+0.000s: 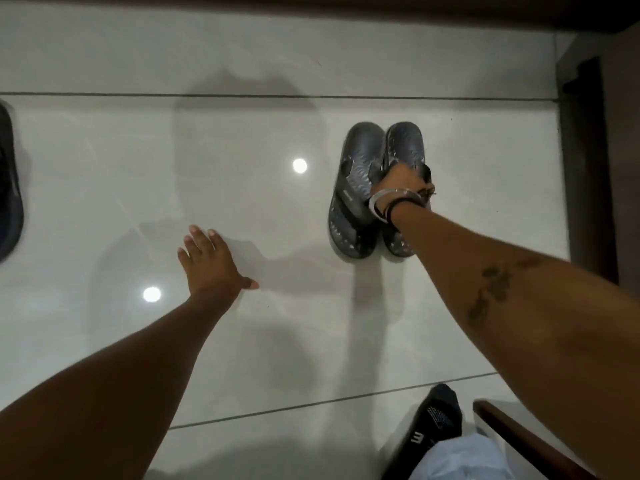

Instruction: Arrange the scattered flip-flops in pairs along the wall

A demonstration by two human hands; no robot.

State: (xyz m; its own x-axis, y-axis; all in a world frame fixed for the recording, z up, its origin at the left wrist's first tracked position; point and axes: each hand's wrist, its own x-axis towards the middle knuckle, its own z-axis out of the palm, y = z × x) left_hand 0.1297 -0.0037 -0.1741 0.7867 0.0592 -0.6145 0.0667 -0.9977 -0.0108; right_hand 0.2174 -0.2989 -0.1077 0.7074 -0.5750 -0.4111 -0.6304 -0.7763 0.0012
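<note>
1. The floor (pixel 242 133) is pale, smooth tile, highly glossy, mirroring two lamp spots.
2. The flip-flops (pixel 360 157) look like grey rubbery plastic with embossed, bumpy footbeds and a dull sheen.
3. The bangle (pixel 375 202) is polished, silvery metal.
4. The sock (pixel 440 420) is black, matt knit cloth.
5. The wooden edge (pixel 519 441) is dark and smooth.

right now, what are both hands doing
Left hand: open, fingers spread, holding nothing.
Right hand: closed on the straps of the grey flip-flops.
</note>
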